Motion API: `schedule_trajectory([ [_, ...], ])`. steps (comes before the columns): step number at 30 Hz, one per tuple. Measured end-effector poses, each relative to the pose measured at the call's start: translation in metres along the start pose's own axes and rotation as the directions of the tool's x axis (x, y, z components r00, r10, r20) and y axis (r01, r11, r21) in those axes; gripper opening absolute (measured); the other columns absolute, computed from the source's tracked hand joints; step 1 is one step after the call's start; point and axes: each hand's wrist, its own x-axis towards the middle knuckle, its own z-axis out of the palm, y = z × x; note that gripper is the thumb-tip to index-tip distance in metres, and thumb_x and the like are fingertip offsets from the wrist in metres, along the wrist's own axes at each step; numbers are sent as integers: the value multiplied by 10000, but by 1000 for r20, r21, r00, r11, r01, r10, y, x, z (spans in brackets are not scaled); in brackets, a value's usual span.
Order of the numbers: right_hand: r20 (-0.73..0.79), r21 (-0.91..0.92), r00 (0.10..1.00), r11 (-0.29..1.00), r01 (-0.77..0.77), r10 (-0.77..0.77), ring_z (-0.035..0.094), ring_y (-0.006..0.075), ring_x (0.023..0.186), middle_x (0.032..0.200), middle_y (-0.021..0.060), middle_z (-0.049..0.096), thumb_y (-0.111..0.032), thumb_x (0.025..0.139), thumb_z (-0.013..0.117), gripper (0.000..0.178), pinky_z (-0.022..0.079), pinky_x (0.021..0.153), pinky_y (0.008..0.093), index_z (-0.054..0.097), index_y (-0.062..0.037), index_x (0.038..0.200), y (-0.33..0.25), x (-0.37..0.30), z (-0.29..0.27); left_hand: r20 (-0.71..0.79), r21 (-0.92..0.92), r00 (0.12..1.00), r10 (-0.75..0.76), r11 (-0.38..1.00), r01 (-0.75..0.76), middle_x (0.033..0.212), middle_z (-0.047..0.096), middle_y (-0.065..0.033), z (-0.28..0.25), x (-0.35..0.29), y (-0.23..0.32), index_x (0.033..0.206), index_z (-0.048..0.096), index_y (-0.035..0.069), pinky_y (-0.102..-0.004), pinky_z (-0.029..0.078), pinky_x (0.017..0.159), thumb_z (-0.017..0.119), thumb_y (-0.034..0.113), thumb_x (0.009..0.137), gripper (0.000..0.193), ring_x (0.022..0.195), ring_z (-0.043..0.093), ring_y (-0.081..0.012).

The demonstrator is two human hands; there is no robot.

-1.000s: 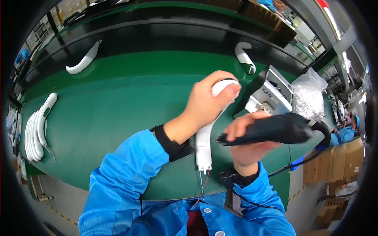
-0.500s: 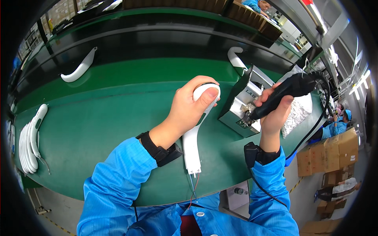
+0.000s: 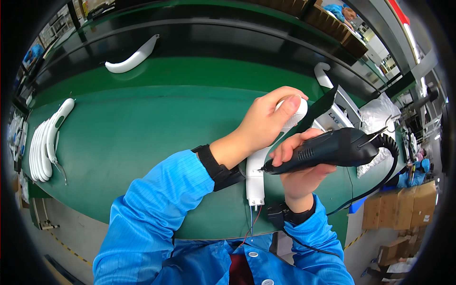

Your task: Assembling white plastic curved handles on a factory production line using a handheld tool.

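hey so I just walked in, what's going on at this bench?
The left hand grips the upper end of a white handle over the green bench. The right hand holds a black power tool, its tip at the handle's lower part; I can't tell whether it touches. Thin wires come out of the handle's near end. More white handles lie in a row at the left.
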Motion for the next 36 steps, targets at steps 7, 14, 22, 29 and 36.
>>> schedule_trajectory([
  [7, 1, -31, 997, 997, -72, 72, 541, 172, 571, 676, 63, 517, -816, 689, 457, 836, 480, 593, 315, 416, -80, 1084, 14, -7, 8, -16, 62, 1000, 7, 998, -6, 837, 603, -68, 1, 0, -2, 1081, 586, 39, -255, 484, 695, 467, 392, 960, 392, 765, 584, -118],
  [14, 10, -18, 993, 993, -116, 116, 535, 173, 550, 668, 65, 508, -812, 661, 500, 833, 479, 585, 307, 418, -84, 1057, 20, -8, 14, -41, 4, 999, 1, 1000, -1, 822, 602, -68, -5, 0, -2, 1061, 586, 42, -247, 487, 673, 480, 378, 956, 368, 747, 579, -117],
  [22, -29, 77, 989, 987, -142, 145, 509, 177, 565, 686, 47, 489, -799, 647, 538, 825, 443, 549, 303, 428, -101, 1073, 22, -9, 11, -3, 109, 998, -63, 992, 63, 841, 634, -66, -5, -2, 13, 1021, 607, 57, -286, 500, 685, 637, 336, 866, 321, 748, 611, -149],
  [29, -126, 32, 936, 942, 334, -327, 515, 167, 531, 681, 63, 500, -767, 780, 402, 784, 459, 540, 297, 419, -52, 1102, -12, 11, -21, 29, 891, 998, 63, 450, -55, 741, 664, -131, -58, 27, 51, 799, 660, 49, -350, 525, 642, 749, 355, 686, 339, 695, 660, -297],
  [36, -244, -56, 931, 962, 267, -272, 515, 151, 522, 680, 53, 497, -776, 778, 383, 806, 451, 540, 288, 408, -49, 1125, -11, 20, -40, -480, 755, 854, 198, 590, 287, 886, 662, -124, -163, 74, 0, 1018, 567, -7, -322, 522, 677, 601, 291, 884, 329, 813, 657, -198],
])
